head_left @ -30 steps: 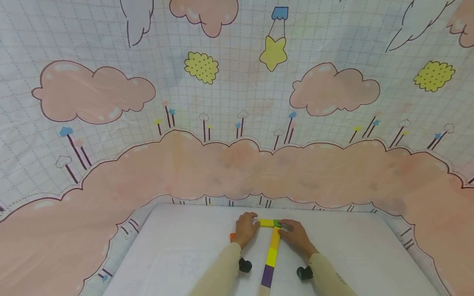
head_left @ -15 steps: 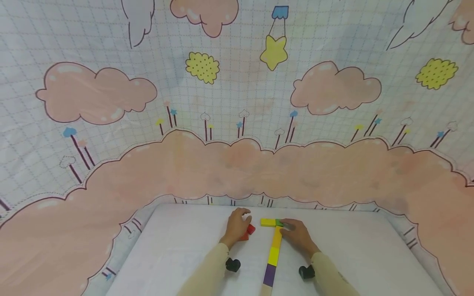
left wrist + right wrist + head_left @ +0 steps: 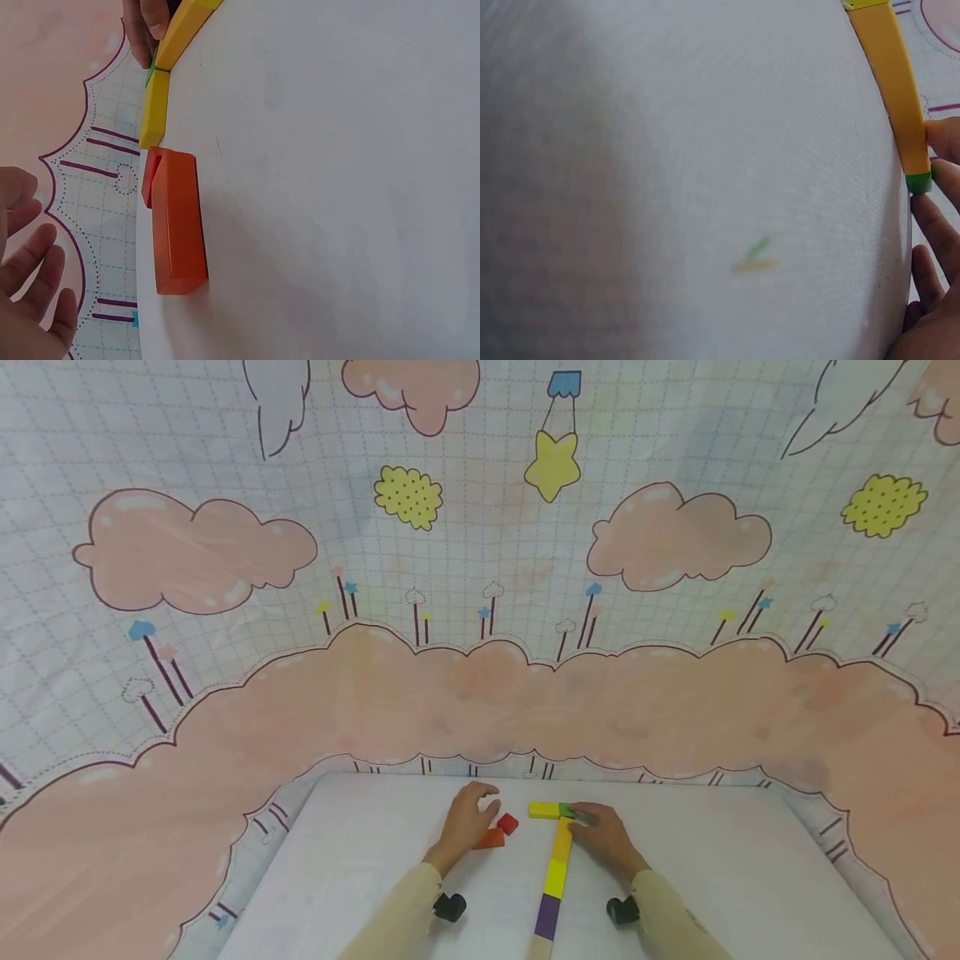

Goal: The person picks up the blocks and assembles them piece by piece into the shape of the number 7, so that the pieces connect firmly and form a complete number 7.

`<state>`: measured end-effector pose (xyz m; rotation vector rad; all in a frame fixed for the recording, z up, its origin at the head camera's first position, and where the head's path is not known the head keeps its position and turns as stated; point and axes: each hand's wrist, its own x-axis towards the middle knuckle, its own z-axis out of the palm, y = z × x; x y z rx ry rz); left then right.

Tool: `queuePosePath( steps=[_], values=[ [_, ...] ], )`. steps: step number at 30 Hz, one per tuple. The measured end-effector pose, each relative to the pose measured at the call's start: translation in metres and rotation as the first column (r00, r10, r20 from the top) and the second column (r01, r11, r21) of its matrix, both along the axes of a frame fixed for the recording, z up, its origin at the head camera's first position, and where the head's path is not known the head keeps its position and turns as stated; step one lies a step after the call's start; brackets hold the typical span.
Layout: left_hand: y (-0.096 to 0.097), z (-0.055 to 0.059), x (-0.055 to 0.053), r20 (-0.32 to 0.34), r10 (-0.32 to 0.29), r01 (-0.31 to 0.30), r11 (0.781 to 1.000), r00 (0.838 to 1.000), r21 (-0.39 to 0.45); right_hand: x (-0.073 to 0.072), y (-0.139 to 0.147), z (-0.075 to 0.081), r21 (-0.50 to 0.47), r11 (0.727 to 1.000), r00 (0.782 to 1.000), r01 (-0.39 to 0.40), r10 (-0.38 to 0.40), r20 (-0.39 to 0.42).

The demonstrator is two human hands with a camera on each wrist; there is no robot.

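My left hand hovers by an orange rectangular block and a small red block. In the left wrist view its fingers are spread apart from both blocks and hold nothing. A line of wooden blocks runs up the table: tan, purple, yellow, yellow-orange. At its far end a small green block meets a yellow block lying crosswise to the left. My right hand touches the green and yellow-orange blocks with extended fingertips, from their right side.
The blocks lie on a white table, with its far edge just beyond them. Behind it hangs a patterned cloth with clouds. Black heart-shaped pieces sit at both wrists.
My left hand has drawn away to the left from the crosswise yellow block, uncovering the red and orange blocks. My right hand stays at the green block.
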<state>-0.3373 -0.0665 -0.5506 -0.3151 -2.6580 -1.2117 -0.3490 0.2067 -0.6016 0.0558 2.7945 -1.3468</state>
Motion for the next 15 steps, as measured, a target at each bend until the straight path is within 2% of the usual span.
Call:
queuePosePath(
  steps=[10,15],
  values=[
    [-0.014,-0.002,0.016,0.007,-0.031,0.031,0.998,1.000,-0.046,0.000,0.002,-0.002,-0.011,1.000,1.000,0.002,-0.002,0.010],
    [-0.021,-0.006,0.022,0.001,-0.048,0.048,0.997,0.999,-0.059,-0.001,0.002,-0.002,-0.014,1.000,1.000,0.006,-0.006,0.014]
  ],
)
